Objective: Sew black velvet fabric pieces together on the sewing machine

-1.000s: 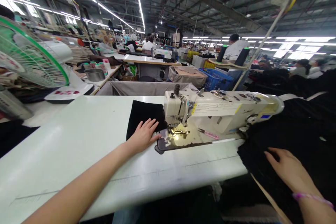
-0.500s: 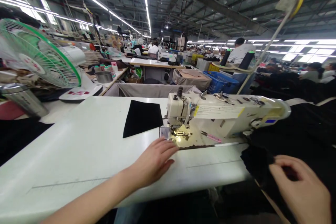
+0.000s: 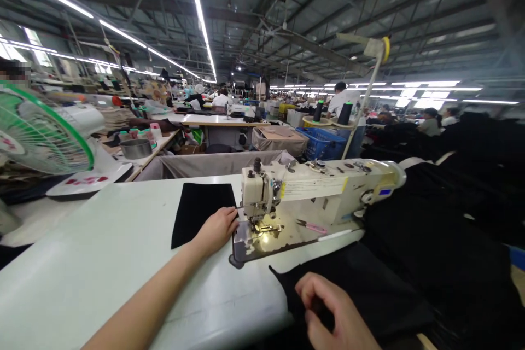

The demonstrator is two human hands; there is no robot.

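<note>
My left hand (image 3: 218,227) rests over the lower right corner of a black fabric piece (image 3: 199,208), which lies flat on the pale table. Its bent fingers are pressed together at the piece's right edge, beside the bed of the sewing machine (image 3: 311,188); the fingertips are partly hidden. At the table's front right, my right hand (image 3: 332,306) has finger and thumb curled at the edge of a black cloth (image 3: 369,279). That cloth's pointed corner reaches onto the tabletop, left of the hand. Pink-handled snips (image 3: 314,227) lie on the machine bed.
A green-rimmed fan (image 3: 45,131) stands at the left, near a metal bowl (image 3: 136,147). Beyond the machine are a blue basket (image 3: 322,142) and a thread stand with black cones (image 3: 345,113). Dark cloth (image 3: 459,208) is heaped at the right. Other people work farther back.
My left hand has moved from the front of the machine bed onto the black piece's corner. My right hand has drawn the black cloth leftward over the table's edge. The view has shifted right.
</note>
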